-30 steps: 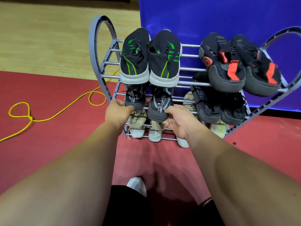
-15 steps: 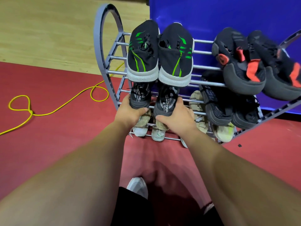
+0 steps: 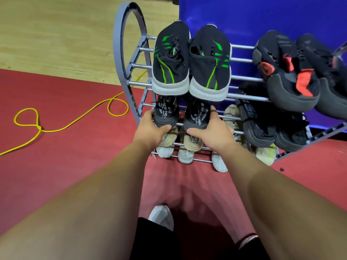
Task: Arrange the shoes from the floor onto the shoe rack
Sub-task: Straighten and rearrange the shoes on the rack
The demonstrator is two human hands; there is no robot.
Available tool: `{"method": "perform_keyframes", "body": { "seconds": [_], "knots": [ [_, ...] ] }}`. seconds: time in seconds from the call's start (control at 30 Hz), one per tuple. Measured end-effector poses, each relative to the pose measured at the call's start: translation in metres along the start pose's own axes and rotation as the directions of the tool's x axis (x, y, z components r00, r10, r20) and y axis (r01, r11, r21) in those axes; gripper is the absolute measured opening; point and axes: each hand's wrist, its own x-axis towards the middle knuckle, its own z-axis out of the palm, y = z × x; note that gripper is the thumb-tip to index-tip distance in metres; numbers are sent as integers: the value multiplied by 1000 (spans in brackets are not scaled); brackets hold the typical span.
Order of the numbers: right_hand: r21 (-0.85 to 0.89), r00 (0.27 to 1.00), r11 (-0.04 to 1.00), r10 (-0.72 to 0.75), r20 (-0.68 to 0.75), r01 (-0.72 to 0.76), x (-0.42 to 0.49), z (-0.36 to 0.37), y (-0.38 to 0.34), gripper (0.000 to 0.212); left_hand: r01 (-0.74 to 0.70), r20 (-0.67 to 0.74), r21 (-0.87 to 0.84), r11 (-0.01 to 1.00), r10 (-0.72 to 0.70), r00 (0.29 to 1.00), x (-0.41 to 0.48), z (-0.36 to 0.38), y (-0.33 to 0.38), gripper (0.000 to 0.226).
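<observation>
A grey shoe rack (image 3: 120, 53) with metal rails stands on the red floor. On its middle tier sit two black and grey shoes. My left hand (image 3: 150, 130) grips the heel of the left black-grey shoe (image 3: 165, 113). My right hand (image 3: 212, 132) grips the heel of the right black-grey shoe (image 3: 197, 115). Both shoes lie toes-in under the top tier, where a black pair with green stripes (image 3: 191, 61) rests. Beige shoes (image 3: 189, 141) sit on the tier below my hands.
A black pair with red accents (image 3: 293, 76) lies at the top right, and dark shoes (image 3: 262, 124) sit below it. A yellow cord (image 3: 75, 121) loops on the red floor at left. A blue wall (image 3: 262, 19) backs the rack. My white shoe (image 3: 161, 216) shows below.
Both hands have pushed the black-grey pair further into the middle tier, under the green-striped pair. The view has shifted closer to the rack.
</observation>
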Motion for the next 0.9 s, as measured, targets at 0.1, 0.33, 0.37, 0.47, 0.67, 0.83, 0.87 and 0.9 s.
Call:
{"method": "perform_keyframes", "body": {
  "seconds": [0.1, 0.33, 0.37, 0.47, 0.67, 0.83, 0.87, 0.9],
  "knots": [
    [-8, 1000, 1000, 5, -3, -5, 2, 1, -1, 114, 5, -3, 5, 1000, -5, 1000, 1, 1, -1, 75],
    [-29, 1000, 999, 24, -10, -24, 2, 2, -8, 109, 6, 7, 10, 1000, -6, 1000, 0, 2, 1, 77],
    [-34, 1000, 999, 23, -5, -23, 1, 1, -9, 107, 10, 8, 15, 1000, -10, 1000, 0, 3, 2, 79],
    [-44, 1000, 999, 20, 5, -19, 1, 0, -11, 103, 23, 11, 32, 999, -23, 1000, 0, 3, 2, 81],
    [1, 999, 1000, -5, 46, 5, 10, 2, -6, 98, 22, 3, 48, 999, -22, 1000, 2, 2, -1, 76],
    [0, 997, 1000, -5, 74, 5, 11, 3, -9, 103, 33, -17, 111, 993, -31, 999, -2, 4, 6, 69],
    [0, 997, 1000, -2, 82, 2, 10, 2, -10, 106, 33, -39, 154, 988, -28, 999, -5, 5, 11, 67],
    [2, 996, 1000, -10, 86, 10, 9, 1, -9, 111, 47, -70, 194, 980, -34, 997, -10, 5, 16, 65]
  ]
}}
